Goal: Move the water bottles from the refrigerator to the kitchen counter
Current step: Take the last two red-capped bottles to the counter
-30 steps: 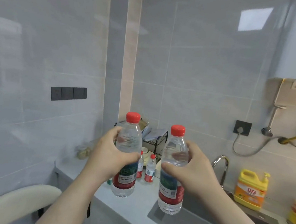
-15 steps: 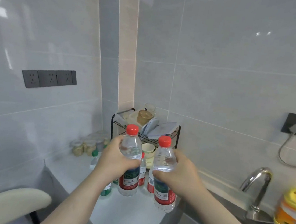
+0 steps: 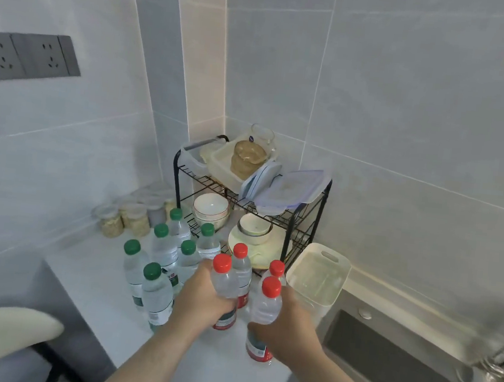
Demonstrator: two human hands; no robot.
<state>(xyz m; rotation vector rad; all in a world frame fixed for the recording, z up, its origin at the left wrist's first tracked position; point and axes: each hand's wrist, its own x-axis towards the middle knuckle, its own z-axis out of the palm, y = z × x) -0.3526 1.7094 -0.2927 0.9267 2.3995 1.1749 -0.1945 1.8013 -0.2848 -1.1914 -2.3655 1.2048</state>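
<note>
- As two red-capped bottles near the desk (image 3: 219, 371): left hand (image 3: 201, 302) wrapped around one bottle (image 3: 225, 281), right hand (image 3: 287, 328) around another (image 3: 266, 304).
- Likely full, heavy, slick plastic; best gripped mid-body.
- Green-capped bottles (image 3: 156, 286) already standing beside.

Both bottles (image 3: 224, 293) lower, nearer counter (image 3: 96, 271)

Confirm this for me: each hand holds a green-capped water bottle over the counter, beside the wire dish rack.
Wrong on cap colour. The head view shows the left hand and right hand each holding a red-capped bottle; the green-capped bottles stand unheld on the counter, beside the wire dish rack.
</note>
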